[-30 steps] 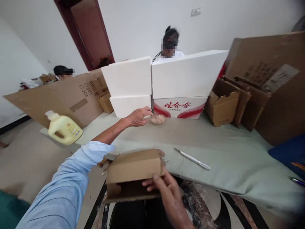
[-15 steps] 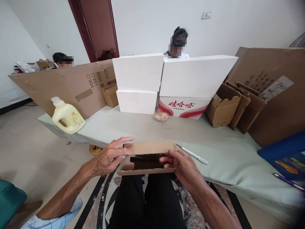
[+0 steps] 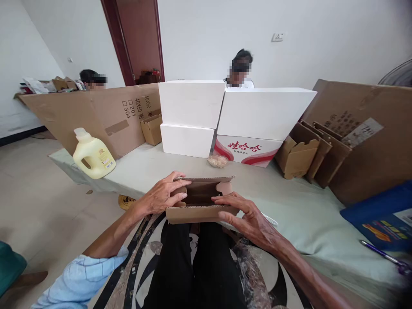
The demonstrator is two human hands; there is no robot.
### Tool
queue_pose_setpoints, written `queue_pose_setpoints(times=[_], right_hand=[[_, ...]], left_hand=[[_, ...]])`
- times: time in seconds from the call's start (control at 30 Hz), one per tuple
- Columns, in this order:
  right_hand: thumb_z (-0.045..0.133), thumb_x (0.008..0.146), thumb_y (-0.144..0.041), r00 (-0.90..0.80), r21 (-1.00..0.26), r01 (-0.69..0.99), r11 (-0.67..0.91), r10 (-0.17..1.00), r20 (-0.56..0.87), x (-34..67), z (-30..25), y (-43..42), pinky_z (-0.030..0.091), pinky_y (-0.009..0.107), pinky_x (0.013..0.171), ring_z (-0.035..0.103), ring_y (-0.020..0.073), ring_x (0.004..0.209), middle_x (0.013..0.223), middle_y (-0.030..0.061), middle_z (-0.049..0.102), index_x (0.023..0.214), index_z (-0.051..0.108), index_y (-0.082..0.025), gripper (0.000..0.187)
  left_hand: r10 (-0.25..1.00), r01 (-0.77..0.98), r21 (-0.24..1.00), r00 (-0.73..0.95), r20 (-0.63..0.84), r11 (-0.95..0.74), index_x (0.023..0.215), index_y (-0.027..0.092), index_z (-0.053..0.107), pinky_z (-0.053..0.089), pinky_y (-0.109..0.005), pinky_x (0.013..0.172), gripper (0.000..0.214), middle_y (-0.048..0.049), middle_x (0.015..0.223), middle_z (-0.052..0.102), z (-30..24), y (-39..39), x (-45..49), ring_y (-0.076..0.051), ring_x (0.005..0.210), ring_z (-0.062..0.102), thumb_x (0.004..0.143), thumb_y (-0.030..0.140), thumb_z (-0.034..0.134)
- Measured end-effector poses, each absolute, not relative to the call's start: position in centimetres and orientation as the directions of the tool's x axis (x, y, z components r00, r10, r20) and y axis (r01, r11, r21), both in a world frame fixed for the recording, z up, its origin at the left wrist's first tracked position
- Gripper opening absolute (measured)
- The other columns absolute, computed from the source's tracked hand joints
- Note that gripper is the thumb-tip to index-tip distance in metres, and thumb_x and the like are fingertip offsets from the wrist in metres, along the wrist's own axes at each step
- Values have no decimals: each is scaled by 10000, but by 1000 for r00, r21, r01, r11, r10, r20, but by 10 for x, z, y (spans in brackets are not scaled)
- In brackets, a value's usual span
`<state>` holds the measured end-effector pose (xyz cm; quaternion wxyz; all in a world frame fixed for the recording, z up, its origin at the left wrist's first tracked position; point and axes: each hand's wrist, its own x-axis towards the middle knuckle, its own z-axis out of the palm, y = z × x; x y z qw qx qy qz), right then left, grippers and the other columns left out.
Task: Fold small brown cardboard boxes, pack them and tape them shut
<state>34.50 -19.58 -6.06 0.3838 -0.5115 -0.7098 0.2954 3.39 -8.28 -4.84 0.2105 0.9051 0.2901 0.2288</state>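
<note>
A small brown cardboard box [image 3: 198, 214] stands at the table's near edge, its top open towards me and its inside bare. My left hand [image 3: 165, 193] grips the left end, fingers over the rim at the far corner and thumb reaching inside. Across the near wall lies my right hand [image 3: 246, 214], with fingers over the rim and the thumb against the outside. A cut-out flap [image 3: 224, 187] stands at the right end. Behind my right hand, a thin white-handled knife [image 3: 270, 219] is mostly hidden.
White boxes [image 3: 189, 105] are stacked beyond, with a clear bag of small pieces [image 3: 218, 161] before them. A yellow detergent bottle [image 3: 93, 154] stands left; folded brown boxes [image 3: 298, 156], a blue package [image 3: 380, 219] and a pen [image 3: 380, 251] lie right. A person [image 3: 240, 68] sits behind.
The far flap that leaned over the opening now stands back, and the inside shows more. My right hand has moved from the right end onto the near wall, covering most of the knife.
</note>
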Motion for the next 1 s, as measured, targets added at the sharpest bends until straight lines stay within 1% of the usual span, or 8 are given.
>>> queue_pose_setpoints(times=[0.13,0.23,0.3,0.37,0.5,0.67,0.77,1.0], right_hand=[[921,862,-469,-528,-413,741,529,839,129,358,-41,-181,535,453,1095,643,363,1332,1394,96,738,1416,730,-293,612],[1025,729,-306,-654,-187,742,644,756,8,356,-23,-170,563,381,940,701,329,1167,1259,101,752,1273,757,-229,612],[1062,666,-304,-691,-79,720,689,723,13,355,-17,-168,553,370,861,690,330,1110,1173,109,727,1126,748,-191,569],[1041,711,-330,-706,-32,703,711,702,88,360,-17,-169,531,364,814,667,317,1068,1116,107,695,1033,701,-189,489],[866,935,-441,-578,-157,722,674,713,398,381,-37,-176,497,345,757,619,254,936,1070,81,637,1088,613,-214,373],[836,945,-534,-237,-376,707,599,701,673,391,-78,-174,466,337,750,568,232,890,1002,42,602,1053,561,-245,414],[839,934,-555,-131,-474,661,582,711,691,385,-92,-169,436,327,705,537,210,818,938,18,599,1001,574,-248,411],[889,848,-585,12,-663,593,458,818,576,383,-91,-161,436,334,755,535,211,855,909,3,572,962,643,-246,434]], left_hand=[[606,525,501,796,-2,-688,1556,246,620,489,-447,1205,620,-144,1670,491,-33,-70,29,-338,1461,570,1029,574,627],[534,569,459,817,-219,-682,1585,301,575,487,-448,1182,687,-109,1641,552,-25,-59,26,-361,1475,533,964,565,700],[468,557,459,830,-302,-692,1605,306,538,513,-430,1127,778,-100,1592,595,-20,-51,24,-361,1413,564,883,482,769],[413,518,505,855,-312,-691,1616,282,505,546,-390,1054,908,-111,1564,603,-16,-44,20,-350,1341,600,783,439,830],[375,412,633,905,-201,-656,1535,251,539,564,-341,1001,919,-117,1513,616,-16,-41,12,-333,1298,636,714,486,877],[529,455,613,846,-69,-646,1488,257,538,536,-391,1088,835,-97,1499,607,-37,-50,5,-342,1332,615,719,379,840],[571,458,625,820,-23,-633,1466,251,555,545,-393,1080,811,-98,1481,617,-51,-53,4,-339,1319,624,706,338,827],[586,418,641,808,61,-644,1437,262,591,550,-396,1089,762,-90,1458,635,-54,-48,5,-325,1304,642,726,390,835]])
